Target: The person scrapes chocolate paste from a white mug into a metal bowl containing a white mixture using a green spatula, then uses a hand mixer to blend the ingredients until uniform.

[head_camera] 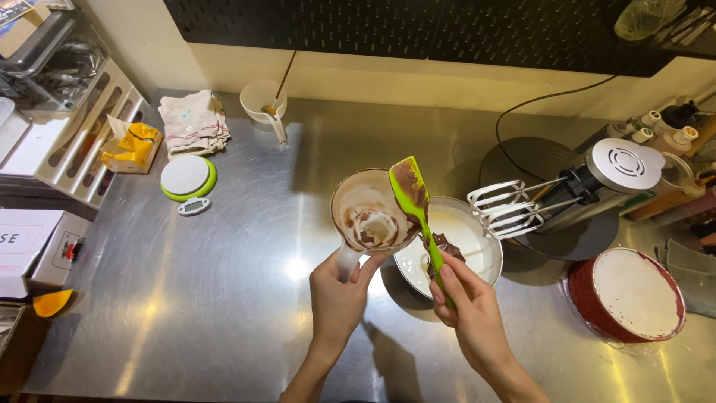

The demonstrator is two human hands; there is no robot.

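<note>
My left hand (pixel 339 291) grips the handle of a white measuring cup (pixel 371 211), tilted toward me, its inside smeared with brown chocolate. In my right hand (pixel 466 302) is a green spatula (pixel 414 201), held upright, its blade coated with chocolate and resting by the cup's right rim. Just behind both sits a steel bowl (pixel 477 231) of white batter with a dollop of chocolate at its near edge.
A hand mixer (pixel 574 186) lies on its side right of the bowl, beaters over the rim. A red round pan (pixel 626 295) sits at right. At the back left are a small white scale (pixel 186 177), a folded cloth (pixel 194 123) and a white cup (pixel 262 101).
</note>
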